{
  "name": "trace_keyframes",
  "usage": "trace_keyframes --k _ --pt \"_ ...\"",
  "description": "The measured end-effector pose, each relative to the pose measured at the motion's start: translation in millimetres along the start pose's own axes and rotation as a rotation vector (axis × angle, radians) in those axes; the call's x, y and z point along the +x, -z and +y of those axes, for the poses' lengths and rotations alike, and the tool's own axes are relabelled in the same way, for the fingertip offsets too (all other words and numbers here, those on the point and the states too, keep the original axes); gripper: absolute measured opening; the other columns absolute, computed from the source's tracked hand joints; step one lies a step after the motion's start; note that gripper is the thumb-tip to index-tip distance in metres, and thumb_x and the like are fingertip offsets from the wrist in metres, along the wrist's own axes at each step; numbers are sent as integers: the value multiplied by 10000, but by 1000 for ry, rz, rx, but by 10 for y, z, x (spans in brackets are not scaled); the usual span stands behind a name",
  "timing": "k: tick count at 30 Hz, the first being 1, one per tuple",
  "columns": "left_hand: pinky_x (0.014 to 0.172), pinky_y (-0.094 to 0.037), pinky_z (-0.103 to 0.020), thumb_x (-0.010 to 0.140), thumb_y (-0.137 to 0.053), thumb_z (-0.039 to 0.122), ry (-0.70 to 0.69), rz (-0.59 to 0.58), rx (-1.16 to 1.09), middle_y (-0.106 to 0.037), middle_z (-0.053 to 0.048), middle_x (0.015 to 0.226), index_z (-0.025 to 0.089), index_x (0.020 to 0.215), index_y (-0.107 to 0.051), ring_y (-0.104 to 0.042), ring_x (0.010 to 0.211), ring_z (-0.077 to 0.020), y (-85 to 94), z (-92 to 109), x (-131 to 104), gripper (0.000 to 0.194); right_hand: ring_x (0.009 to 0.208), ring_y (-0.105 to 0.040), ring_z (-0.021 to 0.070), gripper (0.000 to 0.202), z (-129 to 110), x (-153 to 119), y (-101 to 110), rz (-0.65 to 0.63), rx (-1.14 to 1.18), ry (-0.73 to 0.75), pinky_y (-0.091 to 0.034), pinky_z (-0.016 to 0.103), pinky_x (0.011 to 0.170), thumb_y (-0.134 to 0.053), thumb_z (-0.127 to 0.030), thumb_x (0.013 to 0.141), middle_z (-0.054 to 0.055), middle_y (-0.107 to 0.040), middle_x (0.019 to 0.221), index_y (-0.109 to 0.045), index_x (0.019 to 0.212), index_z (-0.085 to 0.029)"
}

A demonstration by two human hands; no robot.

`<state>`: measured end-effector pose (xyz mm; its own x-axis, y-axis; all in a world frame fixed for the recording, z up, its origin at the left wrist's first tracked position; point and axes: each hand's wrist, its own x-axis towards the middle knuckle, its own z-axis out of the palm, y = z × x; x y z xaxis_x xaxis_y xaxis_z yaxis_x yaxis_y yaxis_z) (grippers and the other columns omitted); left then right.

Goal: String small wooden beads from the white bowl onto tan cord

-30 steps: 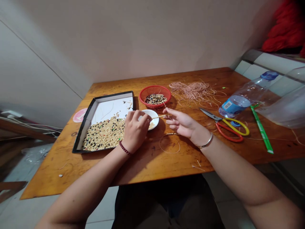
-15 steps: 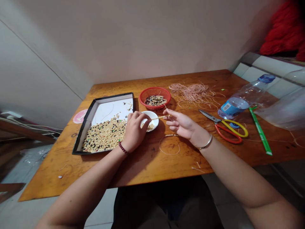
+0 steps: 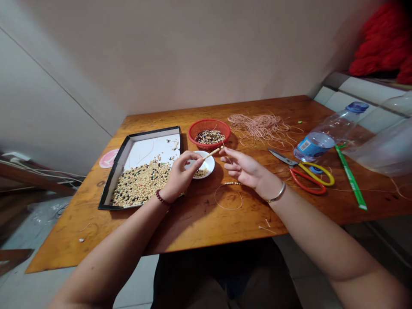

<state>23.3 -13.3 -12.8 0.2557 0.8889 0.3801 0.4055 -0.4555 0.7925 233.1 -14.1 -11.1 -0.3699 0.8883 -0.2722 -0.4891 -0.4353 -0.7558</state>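
Observation:
Between my hands a short row of pale beads (image 3: pixel 212 153) slants up to the right. My left hand (image 3: pixel 183 172) pinches its lower end over the near left side of a white bowl (image 3: pixel 210 165), which holds some pale beads. My right hand (image 3: pixel 243 167) has thumb and forefinger closed on the cord at the upper end, its other fingers curled. Below it, more strung beads (image 3: pixel 232 183) and a loop of cord (image 3: pixel 229 209) lie on the wooden table (image 3: pixel 199 227).
A black-edged tray (image 3: pixel 109 184) of mixed beads stands left. Behind the bowl is a red basket (image 3: pixel 209 124) of beads. Tangled pink cord (image 3: pixel 259 126), scissors (image 3: pixel 302 167), a bottle (image 3: pixel 318 141), a green strip (image 3: pixel 351 180) and a plastic bag (image 3: pixel 383 146) lie to the right.
The bead row has gone from nearly level to slanting, its right end higher. My left hand has shifted slightly, and more of the bowl's beads show.

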Motion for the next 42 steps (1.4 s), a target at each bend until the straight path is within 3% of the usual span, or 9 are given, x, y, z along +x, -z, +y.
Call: trace_keyframes --k 4,9,16,42 --pt "768 -479 -326 886 -582 407 -8 -6 1 -665 -48 895 196 832 -640 -600 852 -178 -7 33 -3 225 413 -210 -9 182 6 -9 -9 7 -14 35 -143 144 368 -675 -330 823 -51 -499 688 -601 844 -165" --pt "858 -447 -354 894 -583 365 -39 37 186 -652 -46 919 195 857 -652 -577 895 -188 -29 -18 -26 187 420 -199 -5 230 -6 -15 -34 45 -9 91 -128 155 367 -736 -344 763 -61 -482 670 -617 860 -172" --pt "867 -415 -352 908 -572 345 -76 21 291 -636 -38 922 203 884 -649 -553 928 -200 -35 -40 -42 164 421 -185 -10 230 1 2 -2 25 1 96 -121 154 371 -711 -345 794 -65 -448 651 -678 943 -173" --pt "832 -413 -364 906 -578 339 -144 97 531 -586 -56 899 207 881 -656 -486 913 -225 -43 0 -68 155 415 -150 4 158 5 10 -8 27 46 34 -105 164 351 -628 -293 849 -56 -414 616 -699 888 -157"
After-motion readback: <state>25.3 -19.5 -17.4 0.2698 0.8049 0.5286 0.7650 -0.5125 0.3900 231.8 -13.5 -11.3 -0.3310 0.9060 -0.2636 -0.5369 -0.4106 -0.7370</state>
